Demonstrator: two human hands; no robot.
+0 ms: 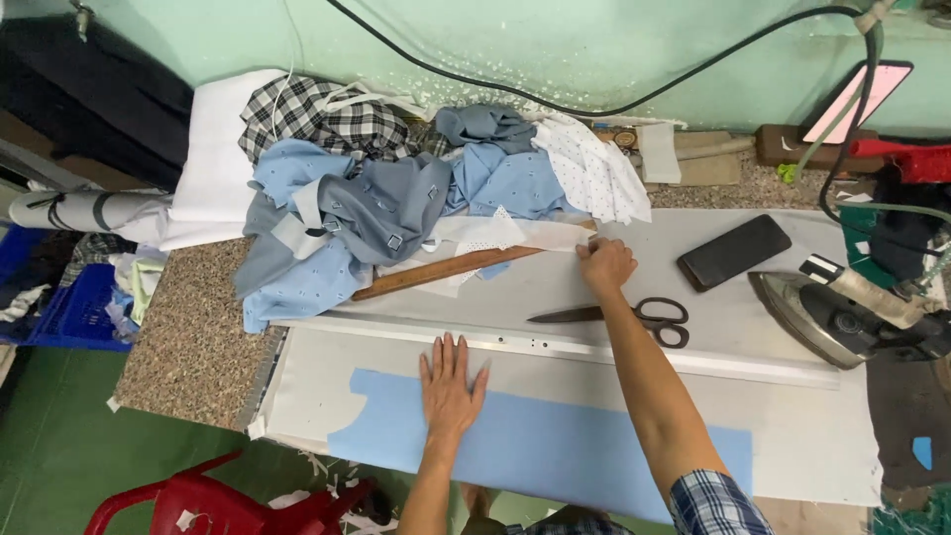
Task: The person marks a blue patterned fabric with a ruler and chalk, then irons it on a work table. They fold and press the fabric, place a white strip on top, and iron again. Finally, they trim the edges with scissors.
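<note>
On the table I count one pair of scissors (634, 315), one iron (842, 315), one dark phone (734, 252), one wooden stick (448, 271), and two hands.

A black rectangular phone (734, 252) lies face up on the white padded board (812, 436), near a metal steam iron (842, 315) resting at the board's right end. Black-handled steel scissors (624, 315) lie beside a white metal rail (555, 347). A heap of blue, grey and checked fabric pieces (367, 198) covers the speckled stone counter (188, 337). A black cable (555, 99) crosses the pale green wall (594, 40). A red plastic chair (213, 500) stands on the green floor; a blue plastic crate (74, 307) sits at left.
</note>
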